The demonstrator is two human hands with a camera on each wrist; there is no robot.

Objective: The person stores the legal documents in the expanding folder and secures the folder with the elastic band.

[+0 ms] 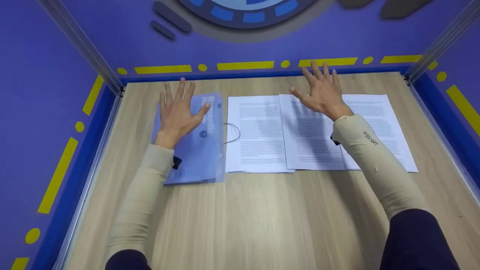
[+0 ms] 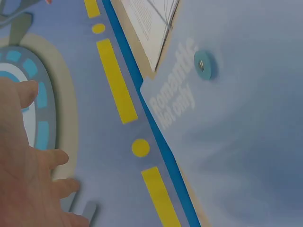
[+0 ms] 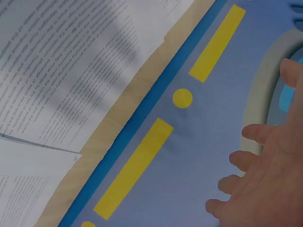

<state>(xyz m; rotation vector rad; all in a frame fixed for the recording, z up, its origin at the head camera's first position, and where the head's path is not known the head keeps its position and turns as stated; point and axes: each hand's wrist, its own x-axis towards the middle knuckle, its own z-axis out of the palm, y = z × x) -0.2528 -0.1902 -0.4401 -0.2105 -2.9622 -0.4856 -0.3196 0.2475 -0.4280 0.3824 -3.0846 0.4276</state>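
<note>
My left hand (image 1: 179, 116) is spread above a translucent blue document folder (image 1: 198, 161), holding nothing. A round button (image 1: 203, 133) and pale lettering show on the folder, and a thin elastic cord (image 1: 234, 133) loops out from its right side onto the paper. In the left wrist view the folder (image 2: 246, 132) lies well apart from the fingers. My right hand (image 1: 323, 95), fingers also spread, hovers over the printed sheets and casts a shadow on them. The middle sheet (image 1: 311, 150) overlaps the left sheet (image 1: 258, 150); a right sheet (image 1: 378, 112) is partly hidden by my forearm.
The wooden table (image 1: 258, 221) is bounded by a purple back wall (image 1: 255, 48) with yellow markings and by side walls. Metal posts (image 1: 86, 48) stand at the back corners. Folder and sheets lie in a row across the table's far half.
</note>
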